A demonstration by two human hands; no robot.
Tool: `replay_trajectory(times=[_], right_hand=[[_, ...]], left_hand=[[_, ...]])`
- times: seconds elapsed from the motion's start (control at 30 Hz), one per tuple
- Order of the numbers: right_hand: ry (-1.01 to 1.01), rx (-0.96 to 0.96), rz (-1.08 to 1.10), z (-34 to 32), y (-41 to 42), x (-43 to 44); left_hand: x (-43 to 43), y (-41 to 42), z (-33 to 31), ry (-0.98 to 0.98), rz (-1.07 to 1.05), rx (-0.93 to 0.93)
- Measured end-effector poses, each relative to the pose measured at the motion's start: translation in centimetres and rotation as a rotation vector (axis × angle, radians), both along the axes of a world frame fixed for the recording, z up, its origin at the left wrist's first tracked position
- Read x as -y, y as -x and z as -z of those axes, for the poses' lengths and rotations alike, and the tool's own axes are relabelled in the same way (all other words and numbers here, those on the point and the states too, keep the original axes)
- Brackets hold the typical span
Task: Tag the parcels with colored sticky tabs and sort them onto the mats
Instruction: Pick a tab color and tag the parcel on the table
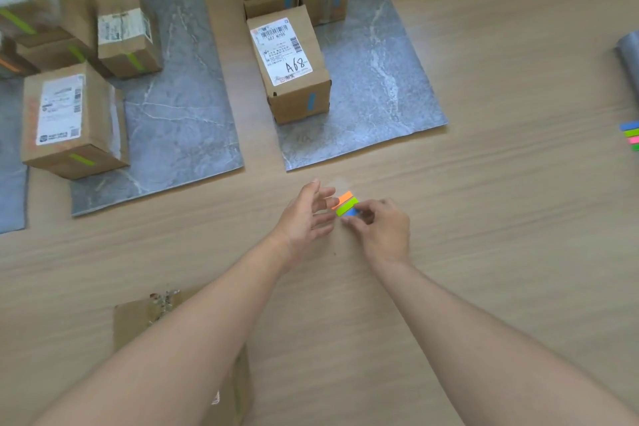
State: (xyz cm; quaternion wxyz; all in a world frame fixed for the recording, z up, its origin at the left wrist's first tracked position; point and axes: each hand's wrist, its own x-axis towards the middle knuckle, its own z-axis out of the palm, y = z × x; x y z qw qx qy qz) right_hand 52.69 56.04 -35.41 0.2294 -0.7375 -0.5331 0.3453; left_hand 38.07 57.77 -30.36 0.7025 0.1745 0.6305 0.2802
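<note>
As the right hand (378,230) works: it pinches a small pad of orange, green and blue sticky tabs (345,205) by its near end, so the strips point toward the other hand.
Left hand (306,214): open, fingers loosely spread just beside the orange strip, seemingly poised to peel one; contact cannot be told.
Next parcel: a plain brown cardboard parcel (138,322) lies under the left forearm; no tab shows on it.
Middle grey marble-patterned mat (183,135): holds the green-tabbed cardboard parcels (74,121).
Right grey marble-patterned mat (380,79): holds the blue-tabbed cardboard parcels (290,69), one colour per mat, tabs facing the person.
Spare coloured tabs (630,135): well apart, at the right edge.
</note>
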Motion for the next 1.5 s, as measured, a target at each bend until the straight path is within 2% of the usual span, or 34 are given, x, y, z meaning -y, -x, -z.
replay_trajectory(times=[0.37,0.63,0.83,0.9,1.07,1.2,1.5], right_hand=[[-0.01,0.085,0.01,0.6,0.2,-0.9],[0.156,0.102,0.009,-0.2,-0.1,-2.1],[0.187,0.129,-0.001,-0.2,-0.2,-2.4],[0.149,0.158,-0.046,-0.1,-0.3,-2.4],[-0.083,0.327,-0.354,-0.2,-0.2,-1.8],[-0.176,0.424,-0.513,-0.3,-0.1,-1.3],[-0.212,0.306,-0.447,0.8,-0.9,-1.3]], left_hand=[[-1.7,0.3,0.6,0.069,-0.001,0.026],[-1.3,0.1,0.2,0.056,0.012,0.037],[-0.9,-0.2,0.0,0.051,-0.017,0.058],[-0.9,-0.2,-0.1,0.048,-0.03,0.064],[-0.8,-0.1,-0.1,0.047,-0.051,0.067],[-0.8,-0.1,-0.2,0.046,-0.032,0.063],[-0.2,-0.2,-0.3,0.068,-0.059,0.062]])
